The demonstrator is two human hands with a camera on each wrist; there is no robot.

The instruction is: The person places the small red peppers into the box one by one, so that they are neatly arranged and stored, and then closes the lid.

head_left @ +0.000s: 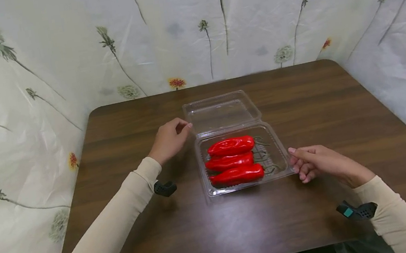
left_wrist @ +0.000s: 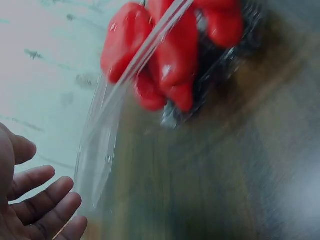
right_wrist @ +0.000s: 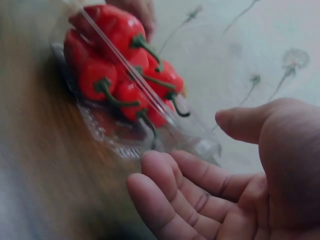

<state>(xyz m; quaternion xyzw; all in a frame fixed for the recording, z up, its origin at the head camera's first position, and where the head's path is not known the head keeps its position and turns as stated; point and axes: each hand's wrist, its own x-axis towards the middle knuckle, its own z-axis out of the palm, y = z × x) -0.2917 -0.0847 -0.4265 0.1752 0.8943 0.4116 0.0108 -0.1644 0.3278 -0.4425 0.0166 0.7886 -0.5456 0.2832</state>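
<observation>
A clear plastic clamshell box (head_left: pixel 284 171) sits on the table with its lid (head_left: pixel 220 110) folded back, away from me. Red peppers (head_left: pixel 237 175) lie in its base, their green stems (right_wrist: pixel 117 102) pointing right. At the lid's near left corner is my left hand (head_left: pixel 171 140); in the left wrist view its loose fingers (left_wrist: pixel 47 212) are spread beside the clear plastic. My right hand (head_left: pixel 320 163) is at the base's near right corner. The right wrist view shows its thumb (right_wrist: pixel 245 122) apart from the loosely bent fingers, with the box edge just beyond them.
The brown wooden table (head_left: pixel 145 240) extends around the box on all sides. Behind and beside it hangs a pale sheet (head_left: pixel 173 30) printed with dandelions. Each wrist carries a dark strapped device, such as the right one (head_left: pixel 357 210).
</observation>
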